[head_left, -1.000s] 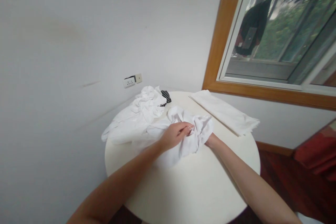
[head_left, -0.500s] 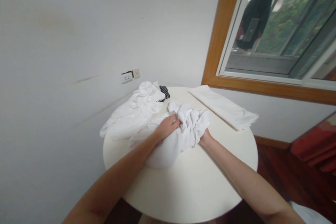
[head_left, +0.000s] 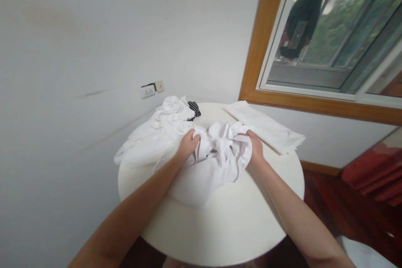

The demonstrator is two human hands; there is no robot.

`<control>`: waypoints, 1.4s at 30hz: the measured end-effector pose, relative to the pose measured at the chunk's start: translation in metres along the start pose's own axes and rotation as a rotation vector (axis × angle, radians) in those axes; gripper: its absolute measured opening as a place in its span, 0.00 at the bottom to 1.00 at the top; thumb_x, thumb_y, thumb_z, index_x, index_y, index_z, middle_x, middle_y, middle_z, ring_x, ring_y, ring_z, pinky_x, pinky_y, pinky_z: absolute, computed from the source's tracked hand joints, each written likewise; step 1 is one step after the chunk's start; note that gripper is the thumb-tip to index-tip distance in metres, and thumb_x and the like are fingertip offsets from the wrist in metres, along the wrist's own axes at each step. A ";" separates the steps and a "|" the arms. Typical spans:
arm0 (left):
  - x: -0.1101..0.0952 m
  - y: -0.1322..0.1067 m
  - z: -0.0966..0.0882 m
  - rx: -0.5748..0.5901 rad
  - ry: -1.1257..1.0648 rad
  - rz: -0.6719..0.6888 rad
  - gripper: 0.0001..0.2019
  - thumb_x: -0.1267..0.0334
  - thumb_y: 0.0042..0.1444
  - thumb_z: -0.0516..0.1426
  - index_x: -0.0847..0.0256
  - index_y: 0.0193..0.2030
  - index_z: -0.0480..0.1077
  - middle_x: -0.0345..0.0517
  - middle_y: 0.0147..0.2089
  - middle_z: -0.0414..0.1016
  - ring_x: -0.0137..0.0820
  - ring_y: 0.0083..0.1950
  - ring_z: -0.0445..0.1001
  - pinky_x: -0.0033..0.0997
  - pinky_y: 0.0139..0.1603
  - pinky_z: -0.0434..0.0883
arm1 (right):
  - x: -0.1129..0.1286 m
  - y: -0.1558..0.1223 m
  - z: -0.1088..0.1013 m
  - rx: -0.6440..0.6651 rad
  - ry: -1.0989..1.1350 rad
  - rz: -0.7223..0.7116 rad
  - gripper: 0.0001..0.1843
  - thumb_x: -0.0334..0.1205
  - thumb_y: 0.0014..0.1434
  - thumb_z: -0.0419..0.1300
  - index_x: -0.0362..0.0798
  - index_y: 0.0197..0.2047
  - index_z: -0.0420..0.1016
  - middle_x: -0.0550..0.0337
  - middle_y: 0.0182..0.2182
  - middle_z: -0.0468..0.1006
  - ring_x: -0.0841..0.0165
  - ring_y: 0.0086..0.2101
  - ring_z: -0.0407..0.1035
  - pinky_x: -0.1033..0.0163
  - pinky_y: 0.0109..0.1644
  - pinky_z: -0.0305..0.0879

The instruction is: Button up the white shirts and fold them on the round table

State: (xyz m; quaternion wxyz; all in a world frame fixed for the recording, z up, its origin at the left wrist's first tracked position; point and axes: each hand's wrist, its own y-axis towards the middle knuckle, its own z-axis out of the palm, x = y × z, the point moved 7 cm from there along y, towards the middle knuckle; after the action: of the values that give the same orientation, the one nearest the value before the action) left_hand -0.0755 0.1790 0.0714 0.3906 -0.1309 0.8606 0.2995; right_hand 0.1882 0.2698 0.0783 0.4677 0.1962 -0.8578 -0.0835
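Note:
A crumpled white garment [head_left: 216, 163] lies bunched in the middle of the round white table [head_left: 213, 234]. My left hand [head_left: 188, 144] is closed on its left upper edge, thumb on top. On the other side my right hand [head_left: 255, 146] grips the right edge, with its fingers partly behind the cloth. Between the hands the fabric is gathered in loose folds around an opening. Its lower part spreads flat toward me. What kind of garment it is I cannot tell.
A heap of white cloth [head_left: 157, 134] lies at the table's back left, with a black striped piece [head_left: 194, 110] beside it. A folded white cloth [head_left: 266, 127] lies at the back right. Wall, sockets [head_left: 147, 91] and window frame [head_left: 249, 79] stand behind.
My hands have moved apart, the left one left and the right one up and outward. Both now hold edges of the white garment, which has spread wider.

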 end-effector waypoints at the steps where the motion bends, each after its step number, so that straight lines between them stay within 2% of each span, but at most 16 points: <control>1: 0.009 0.007 -0.010 -0.075 -0.061 -0.052 0.05 0.61 0.52 0.50 0.59 0.31 0.64 0.37 0.28 0.68 0.31 0.34 0.68 0.31 0.38 0.68 | -0.004 0.003 -0.017 -0.100 -0.063 0.049 0.17 0.57 0.54 0.53 0.51 0.32 0.67 0.59 0.26 0.75 0.61 0.32 0.68 0.62 0.33 0.60; 3: 0.028 0.017 -0.029 -0.220 -0.210 -0.141 0.05 0.63 0.51 0.50 0.59 0.35 0.64 0.35 0.27 0.65 0.29 0.31 0.67 0.28 0.34 0.68 | -0.009 0.006 -0.051 -0.304 -0.136 0.129 0.16 0.56 0.53 0.54 0.51 0.29 0.63 0.61 0.24 0.70 0.64 0.29 0.64 0.63 0.31 0.56; 5: 0.043 0.024 -0.047 -0.369 -0.280 -0.182 0.10 0.67 0.49 0.51 0.59 0.40 0.63 0.36 0.29 0.65 0.29 0.31 0.68 0.27 0.34 0.68 | -0.008 0.007 -0.075 -0.451 -0.126 0.099 0.16 0.55 0.53 0.54 0.51 0.26 0.59 0.61 0.25 0.67 0.65 0.30 0.61 0.63 0.33 0.56; 8: 0.040 0.024 -0.070 -0.504 -0.151 -0.077 0.17 0.72 0.46 0.49 0.59 0.45 0.63 0.42 0.38 0.69 0.32 0.42 0.70 0.32 0.46 0.69 | -0.005 0.010 -0.084 -0.520 0.021 -0.041 0.16 0.53 0.52 0.56 0.51 0.25 0.59 0.61 0.28 0.64 0.66 0.34 0.60 0.63 0.36 0.58; 10: 0.018 0.018 -0.076 -0.504 0.013 0.092 0.18 0.75 0.46 0.48 0.59 0.45 0.66 0.48 0.48 0.69 0.36 0.53 0.67 0.38 0.57 0.65 | -0.004 0.016 -0.068 -0.403 0.156 -0.097 0.15 0.53 0.50 0.58 0.50 0.27 0.63 0.62 0.30 0.65 0.67 0.36 0.62 0.64 0.39 0.59; 12: -0.012 0.007 -0.071 -0.455 0.161 0.276 0.19 0.75 0.48 0.48 0.58 0.46 0.68 0.49 0.59 0.64 0.39 0.62 0.60 0.43 0.64 0.57 | 0.000 0.021 -0.042 -0.181 0.242 -0.155 0.16 0.53 0.50 0.59 0.50 0.33 0.68 0.61 0.36 0.68 0.65 0.41 0.64 0.62 0.44 0.61; 15: -0.046 -0.010 -0.043 -0.277 0.239 0.449 0.18 0.70 0.55 0.50 0.57 0.53 0.66 0.48 0.64 0.59 0.39 0.65 0.56 0.45 0.67 0.53 | 0.014 0.015 -0.006 0.135 0.268 -0.276 0.17 0.54 0.47 0.62 0.52 0.35 0.75 0.59 0.46 0.72 0.61 0.48 0.65 0.57 0.52 0.60; 18: -0.054 -0.022 -0.002 -0.025 0.196 0.494 0.21 0.61 0.60 0.50 0.59 0.61 0.59 0.52 0.63 0.62 0.38 0.64 0.59 0.42 0.65 0.57 | 0.034 -0.004 0.012 0.402 0.258 -0.410 0.14 0.52 0.48 0.62 0.52 0.34 0.80 0.54 0.49 0.75 0.58 0.51 0.66 0.57 0.57 0.58; 21: -0.043 -0.029 0.031 0.139 0.165 0.448 0.29 0.54 0.59 0.52 0.64 0.64 0.54 0.59 0.62 0.62 0.41 0.63 0.62 0.43 0.62 0.61 | 0.048 -0.023 0.019 0.580 0.303 -0.467 0.16 0.47 0.58 0.53 0.50 0.40 0.80 0.54 0.48 0.76 0.60 0.53 0.66 0.56 0.60 0.55; 24: -0.035 -0.032 0.044 0.209 0.152 0.441 0.30 0.53 0.57 0.55 0.65 0.63 0.57 0.60 0.58 0.66 0.42 0.59 0.65 0.44 0.58 0.63 | 0.045 -0.027 0.022 0.585 0.330 -0.394 0.17 0.45 0.61 0.50 0.48 0.40 0.78 0.55 0.43 0.79 0.63 0.46 0.70 0.56 0.56 0.60; 26: -0.038 -0.034 0.046 0.242 0.136 0.486 0.21 0.55 0.57 0.56 0.62 0.55 0.66 0.54 0.50 0.72 0.40 0.53 0.69 0.43 0.56 0.65 | 0.038 -0.024 0.028 0.552 0.296 -0.337 0.16 0.47 0.61 0.51 0.47 0.40 0.75 0.57 0.36 0.79 0.65 0.39 0.71 0.59 0.47 0.65; 30: -0.053 -0.038 0.038 0.256 0.097 0.605 0.10 0.59 0.58 0.54 0.60 0.42 0.72 0.49 0.42 0.73 0.36 0.48 0.69 0.41 0.54 0.64 | 0.029 -0.017 0.038 0.447 0.046 -0.346 0.19 0.54 0.52 0.61 0.47 0.39 0.68 0.64 0.24 0.70 0.69 0.25 0.62 0.65 0.31 0.60; 35: -0.063 -0.038 0.027 0.294 -0.079 0.656 0.12 0.59 0.61 0.50 0.58 0.45 0.72 0.51 0.53 0.70 0.37 0.57 0.64 0.43 0.61 0.60 | 0.047 -0.029 0.045 0.456 -0.151 -0.641 0.12 0.43 0.57 0.56 0.48 0.25 0.64 0.62 0.23 0.65 0.68 0.29 0.60 0.62 0.39 0.58; 38: -0.055 -0.029 0.019 0.230 -0.138 0.559 0.20 0.61 0.65 0.41 0.59 0.42 0.74 0.50 0.52 0.71 0.35 0.57 0.65 0.42 0.62 0.59 | 0.060 -0.040 0.041 0.478 -0.023 -0.752 0.07 0.37 0.53 0.58 0.47 0.25 0.66 0.57 0.30 0.68 0.66 0.36 0.63 0.60 0.44 0.60; 40: -0.049 -0.024 0.015 0.157 -0.092 0.503 0.18 0.61 0.64 0.43 0.59 0.45 0.73 0.50 0.52 0.70 0.34 0.57 0.65 0.41 0.62 0.60 | 0.067 -0.047 0.040 0.537 0.095 -0.765 0.02 0.33 0.49 0.59 0.47 0.29 0.69 0.54 0.38 0.69 0.65 0.41 0.65 0.60 0.46 0.61; 42: -0.045 -0.022 0.015 0.124 -0.002 0.505 0.16 0.62 0.61 0.48 0.58 0.52 0.70 0.50 0.55 0.68 0.36 0.59 0.63 0.43 0.63 0.59 | 0.072 -0.054 0.042 0.623 0.182 -0.751 0.04 0.31 0.49 0.58 0.47 0.31 0.70 0.53 0.42 0.71 0.65 0.43 0.66 0.60 0.49 0.61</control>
State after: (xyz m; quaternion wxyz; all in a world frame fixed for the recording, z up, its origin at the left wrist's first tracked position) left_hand -0.0268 0.1705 0.0889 0.3115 0.1127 0.8823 0.3344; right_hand 0.1318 0.1891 0.0932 0.3976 0.6286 -0.6677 0.0318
